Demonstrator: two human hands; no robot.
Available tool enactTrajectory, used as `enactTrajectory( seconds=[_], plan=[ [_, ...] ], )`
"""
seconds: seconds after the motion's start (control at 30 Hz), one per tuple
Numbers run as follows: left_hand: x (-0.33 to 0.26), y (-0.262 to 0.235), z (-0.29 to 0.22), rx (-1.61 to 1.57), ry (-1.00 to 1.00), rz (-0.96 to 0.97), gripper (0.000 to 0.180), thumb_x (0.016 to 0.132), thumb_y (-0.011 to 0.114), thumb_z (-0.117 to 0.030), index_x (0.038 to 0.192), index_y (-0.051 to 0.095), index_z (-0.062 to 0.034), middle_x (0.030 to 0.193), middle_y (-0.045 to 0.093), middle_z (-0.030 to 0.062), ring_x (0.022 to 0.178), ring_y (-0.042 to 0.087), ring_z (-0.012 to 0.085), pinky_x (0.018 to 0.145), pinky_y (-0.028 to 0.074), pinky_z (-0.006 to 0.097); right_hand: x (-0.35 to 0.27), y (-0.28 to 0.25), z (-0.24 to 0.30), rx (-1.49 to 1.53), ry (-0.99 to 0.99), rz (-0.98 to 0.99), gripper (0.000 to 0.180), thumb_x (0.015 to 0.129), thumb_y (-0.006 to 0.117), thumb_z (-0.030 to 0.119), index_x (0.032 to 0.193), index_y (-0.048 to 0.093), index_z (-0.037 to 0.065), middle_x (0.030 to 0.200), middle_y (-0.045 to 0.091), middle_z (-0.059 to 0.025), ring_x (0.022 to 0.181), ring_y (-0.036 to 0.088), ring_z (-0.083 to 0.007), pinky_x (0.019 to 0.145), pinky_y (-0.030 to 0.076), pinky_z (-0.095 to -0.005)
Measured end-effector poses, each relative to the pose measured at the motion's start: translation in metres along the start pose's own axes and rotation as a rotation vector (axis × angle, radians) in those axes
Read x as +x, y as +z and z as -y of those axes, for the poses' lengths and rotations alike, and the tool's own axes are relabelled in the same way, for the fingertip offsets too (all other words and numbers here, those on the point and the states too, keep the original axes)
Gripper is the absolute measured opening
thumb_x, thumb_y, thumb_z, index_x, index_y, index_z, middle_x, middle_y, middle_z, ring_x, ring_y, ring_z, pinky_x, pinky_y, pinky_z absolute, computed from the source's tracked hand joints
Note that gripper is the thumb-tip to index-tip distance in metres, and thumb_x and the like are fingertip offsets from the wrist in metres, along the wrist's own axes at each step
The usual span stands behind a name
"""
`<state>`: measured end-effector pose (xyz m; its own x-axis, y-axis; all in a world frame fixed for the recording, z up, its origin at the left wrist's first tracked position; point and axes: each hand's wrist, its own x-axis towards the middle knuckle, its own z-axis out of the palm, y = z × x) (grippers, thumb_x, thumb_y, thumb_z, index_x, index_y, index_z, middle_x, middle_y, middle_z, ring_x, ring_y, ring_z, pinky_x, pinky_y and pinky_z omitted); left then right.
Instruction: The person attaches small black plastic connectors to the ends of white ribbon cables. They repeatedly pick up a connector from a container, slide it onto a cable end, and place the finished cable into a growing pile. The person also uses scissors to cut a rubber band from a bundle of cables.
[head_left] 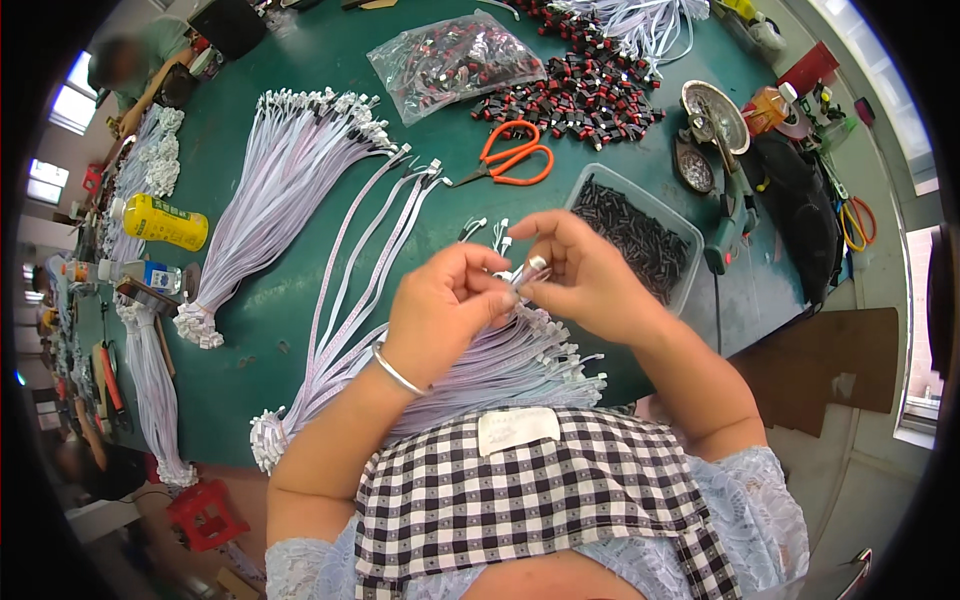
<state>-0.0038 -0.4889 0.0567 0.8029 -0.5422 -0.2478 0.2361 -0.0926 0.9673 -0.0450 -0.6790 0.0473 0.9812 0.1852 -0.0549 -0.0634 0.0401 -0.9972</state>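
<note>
My left hand (pixel 435 305) and my right hand (pixel 585 275) meet over the table, fingertips pinched together on the end of a white cable (pixel 532 267). A small white connector shows between the right fingers; the finer detail is hidden by the fingertips. Under my hands fans a bundle of white and pinkish flat cables (pixel 490 365), its gathered end at the left and loose connector ends at the right. Several separate cables (pixel 345 260) curve up from that bundle. Just right of my right hand stands a clear plastic box (pixel 697 243) holding short black tubes (pixel 635 235).
Orange-handled scissors (pixel 520 155) lie beyond my hands. Farther back are a pile of red-and-black parts (pixel 580 100) and a clear bag (pixel 450 62). A large cable bundle (pixel 280 190) and yellow bottle (pixel 165 222) lie left. A green hot-air tool (pixel 730 225) sits right.
</note>
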Motion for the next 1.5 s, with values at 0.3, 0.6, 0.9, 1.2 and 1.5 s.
enactTrajectory(
  seconds=[0.3, 0.6, 0.9, 1.2, 1.5],
  plan=[
    [0.065, -0.035, -0.018, 0.55, 0.293, -0.22, 0.021, 0.076, 0.068, -0.005, 0.097, 0.064, -0.0042, 0.079, 0.068, 0.0079, 0.069, 0.064, 0.0139, 0.066, 0.051, 0.027, 0.043, -0.019, 0.004, -0.445, -0.28, -0.196, 0.048, 0.082, 0.066, 0.004, 0.127, 0.049, 0.006, 0.101, 0.061, -0.0058, 0.092, 0.06, -0.0147, 0.075, 0.048, -0.0269],
    [0.075, -0.074, 0.008, 1.012, 0.309, -0.158, 0.027, 0.075, 0.071, -0.012, 0.098, 0.061, -0.0036, 0.093, 0.064, 0.0072, 0.083, 0.061, 0.0205, 0.076, 0.049, 0.031, -0.029, -0.072, 0.019, -1.432, -0.125, -0.117, 0.014, 0.075, 0.069, 0.016, 0.087, 0.065, 0.008, 0.084, 0.061, -0.0043, 0.088, 0.055, -0.0237, 0.081, 0.04, -0.0363],
    [0.005, -0.068, 0.015, 1.192, 0.437, 0.15, 0.021, 0.072, 0.072, -0.01, 0.089, 0.061, -0.0074, 0.089, 0.054, 0.0079, 0.087, 0.051, 0.0282, 0.078, 0.041, 0.037, -0.029, -0.076, 0.003, -1.417, 0.02, -0.006, 0.01, 0.075, 0.068, 0.014, 0.083, 0.064, 0.008, 0.082, 0.06, -0.0042, 0.087, 0.056, -0.0244, 0.08, 0.039, -0.0373],
    [0.014, -0.088, 0.021, 1.392, 0.512, 0.047, 0.022, 0.071, 0.068, -0.006, 0.092, 0.061, -0.0105, 0.093, 0.054, 0.0064, 0.09, 0.052, 0.0267, 0.08, 0.04, 0.038, -0.032, -0.077, -0.002, -1.346, -0.13, -0.017, 0.011, 0.073, 0.067, 0.01, 0.08, 0.06, 0.005, 0.077, 0.057, -0.0069, 0.081, 0.057, -0.026, 0.077, 0.039, -0.0359],
    [0.024, -0.118, 0.019, 1.417, 0.492, -0.026, 0.016, 0.072, 0.067, -0.013, 0.086, 0.06, -0.01, 0.091, 0.054, 0.005, 0.089, 0.052, 0.0258, 0.078, 0.038, 0.039, -0.03, -0.08, 0.004, -1.368, 0.081, -0.037, 0.008, 0.074, 0.065, 0.013, 0.079, 0.061, 0.008, 0.081, 0.058, -0.0054, 0.083, 0.058, -0.0255, 0.077, 0.04, -0.0373]
  ],
)
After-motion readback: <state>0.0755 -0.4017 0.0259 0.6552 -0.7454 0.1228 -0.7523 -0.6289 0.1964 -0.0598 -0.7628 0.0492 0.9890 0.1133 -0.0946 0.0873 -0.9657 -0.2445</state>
